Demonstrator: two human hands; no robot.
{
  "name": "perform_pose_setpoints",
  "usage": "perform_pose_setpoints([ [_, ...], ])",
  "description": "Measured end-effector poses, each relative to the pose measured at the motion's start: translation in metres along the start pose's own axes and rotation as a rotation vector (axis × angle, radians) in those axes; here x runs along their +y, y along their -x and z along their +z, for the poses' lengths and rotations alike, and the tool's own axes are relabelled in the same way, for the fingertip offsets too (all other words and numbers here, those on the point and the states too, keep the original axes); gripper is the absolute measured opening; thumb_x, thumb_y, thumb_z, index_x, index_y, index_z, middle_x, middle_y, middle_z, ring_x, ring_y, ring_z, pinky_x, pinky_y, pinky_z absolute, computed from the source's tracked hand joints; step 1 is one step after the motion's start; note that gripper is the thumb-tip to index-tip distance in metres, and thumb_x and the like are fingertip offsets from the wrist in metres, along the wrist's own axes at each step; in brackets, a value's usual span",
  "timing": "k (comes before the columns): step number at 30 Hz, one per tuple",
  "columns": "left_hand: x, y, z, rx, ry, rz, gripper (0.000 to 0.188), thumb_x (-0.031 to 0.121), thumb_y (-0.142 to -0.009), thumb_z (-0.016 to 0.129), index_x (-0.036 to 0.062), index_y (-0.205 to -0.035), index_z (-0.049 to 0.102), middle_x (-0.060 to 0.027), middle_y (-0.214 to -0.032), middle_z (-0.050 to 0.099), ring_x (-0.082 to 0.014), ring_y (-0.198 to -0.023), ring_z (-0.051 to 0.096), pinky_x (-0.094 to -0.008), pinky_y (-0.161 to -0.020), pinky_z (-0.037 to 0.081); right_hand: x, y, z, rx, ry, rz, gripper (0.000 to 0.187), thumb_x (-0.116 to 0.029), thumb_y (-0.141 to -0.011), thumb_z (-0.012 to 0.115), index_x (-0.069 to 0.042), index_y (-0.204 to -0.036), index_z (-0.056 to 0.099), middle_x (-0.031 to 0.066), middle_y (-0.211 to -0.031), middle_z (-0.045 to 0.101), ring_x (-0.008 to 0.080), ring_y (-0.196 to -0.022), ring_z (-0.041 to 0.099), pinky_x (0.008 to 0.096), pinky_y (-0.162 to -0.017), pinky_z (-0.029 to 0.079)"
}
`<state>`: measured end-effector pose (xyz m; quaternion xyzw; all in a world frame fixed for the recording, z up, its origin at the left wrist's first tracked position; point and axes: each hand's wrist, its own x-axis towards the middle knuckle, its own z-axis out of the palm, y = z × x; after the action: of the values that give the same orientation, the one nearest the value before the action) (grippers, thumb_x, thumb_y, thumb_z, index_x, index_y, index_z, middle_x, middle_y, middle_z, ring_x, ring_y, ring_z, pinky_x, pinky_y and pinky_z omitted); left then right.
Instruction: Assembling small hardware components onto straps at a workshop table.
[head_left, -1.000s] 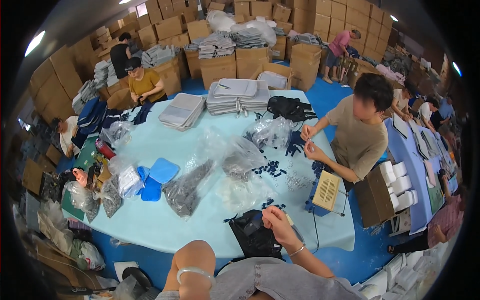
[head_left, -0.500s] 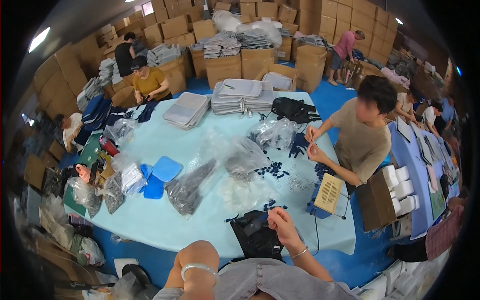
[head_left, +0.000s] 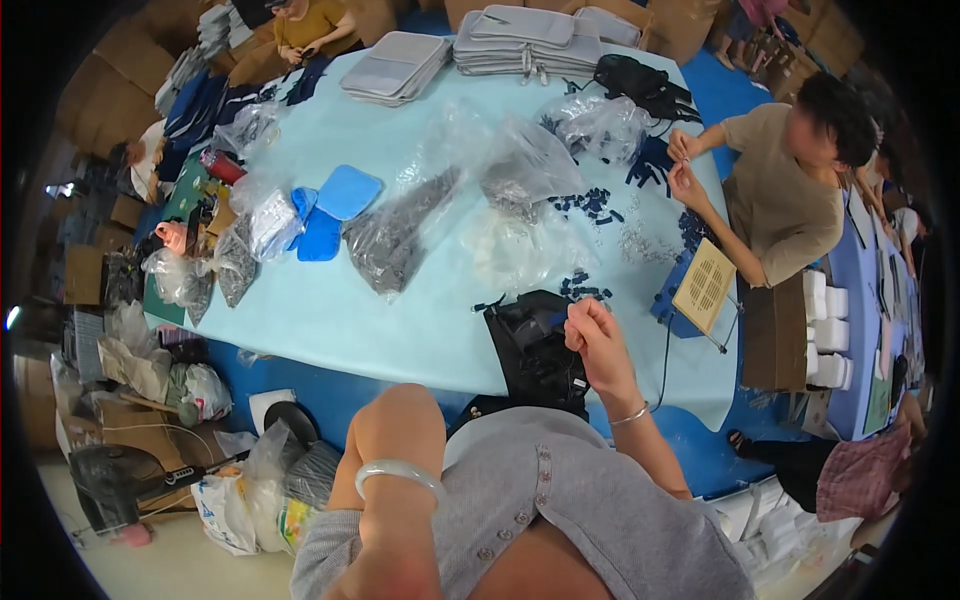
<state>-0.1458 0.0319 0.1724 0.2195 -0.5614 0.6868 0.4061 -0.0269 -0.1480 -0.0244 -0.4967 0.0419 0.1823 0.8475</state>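
Note:
My right hand (head_left: 600, 345) is raised over the near edge of the table, its fingers curled together. Anything pinched in them is too small to make out. Just left of it lies a black fabric bag (head_left: 522, 345), draped over the table edge towards my body. My left arm is bent sharply, with a pale bangle on the wrist. The back of my left hand (head_left: 388, 565) comes in at the lower edge, close to the camera, and its fingers are out of sight. Small dark-blue pieces (head_left: 585, 287) lie beyond the bag.
A blue box-shaped device (head_left: 683, 290) with a cream panel and cord stands at right. Clear bags of dark small parts (head_left: 392, 238), blue pads (head_left: 348, 192) and stacked grey cases (head_left: 395, 65) lie on the pale-blue table (head_left: 330, 335). A co-worker (head_left: 785, 190) works at the right side.
The view has tilted downward, so the table appears higher and more of my body shows. My right hand remains closed beside the black bag, and my left arm stays bent.

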Motion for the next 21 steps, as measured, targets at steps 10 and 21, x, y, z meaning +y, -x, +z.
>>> perform_pose_setpoints([
  [10,0.007,0.002,0.003,-0.024,-0.080,0.017,0.016,0.010,-0.085,0.053,-0.0017,-0.093,0.061,-0.0080,-0.084,0.067,-0.0199,-0.078,0.065,-0.0354,-0.070,0.055,0.001,-0.001,0.006,-0.006,-0.005,0.011,0.023,-0.017,-0.089,0.053,-0.010,-0.070,0.043,-0.0055,-0.059,0.037,0.0041,-0.054,0.031,0.0200,-0.049,0.024],
  [21,-0.023,0.003,0.001,-0.043,0.193,0.058,0.013,0.001,-0.078,0.053,-0.0006,-0.088,0.061,-0.0056,-0.083,0.065,-0.0154,-0.077,0.062,-0.0261,-0.065,0.053,0.001,-0.007,0.001,0.026,0.047,0.039,0.020,-0.014,-0.090,0.050,-0.011,-0.071,0.043,-0.0049,-0.059,0.036,0.0045,-0.053,0.032,0.0203,-0.049,0.025],
])
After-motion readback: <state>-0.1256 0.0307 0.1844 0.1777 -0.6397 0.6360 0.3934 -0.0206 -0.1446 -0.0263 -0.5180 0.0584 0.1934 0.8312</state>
